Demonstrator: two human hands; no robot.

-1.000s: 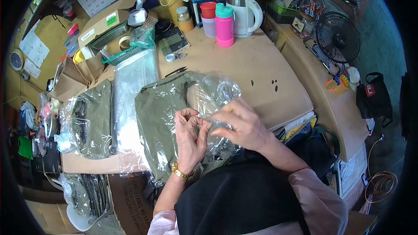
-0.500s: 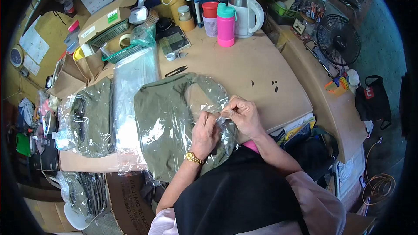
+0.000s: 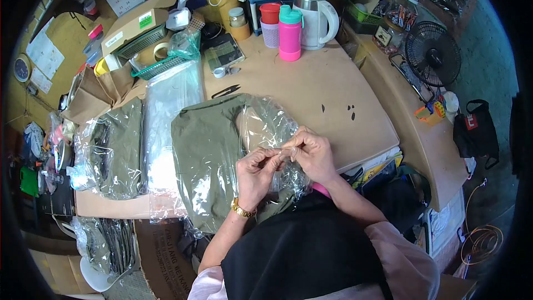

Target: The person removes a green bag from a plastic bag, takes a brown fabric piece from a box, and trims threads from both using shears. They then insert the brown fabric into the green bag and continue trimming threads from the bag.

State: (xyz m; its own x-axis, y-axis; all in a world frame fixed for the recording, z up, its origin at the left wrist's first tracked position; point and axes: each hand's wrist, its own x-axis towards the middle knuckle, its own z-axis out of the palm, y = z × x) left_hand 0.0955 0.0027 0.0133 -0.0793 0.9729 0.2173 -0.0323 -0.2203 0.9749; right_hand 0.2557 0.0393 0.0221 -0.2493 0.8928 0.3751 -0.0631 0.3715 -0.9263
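An olive green folded garment lies on the table in front of me, partly inside a clear plastic bag. My left hand, with a gold watch on its wrist, pinches the bag's open edge near its right end. My right hand pinches the same edge, fingertips almost touching those of the left. The crinkled mouth of the bag bunches up under both hands.
A stack of clear bags and another bagged green garment lie to the left. Small black snips rest beyond the garment. A pink bottle, a white kettle and baskets crowd the far edge. A fan stands right.
Both hands have kept working along the bag's open edge, shifting from the garment's middle to its right end and closing together. The bag's crinkles have shifted.
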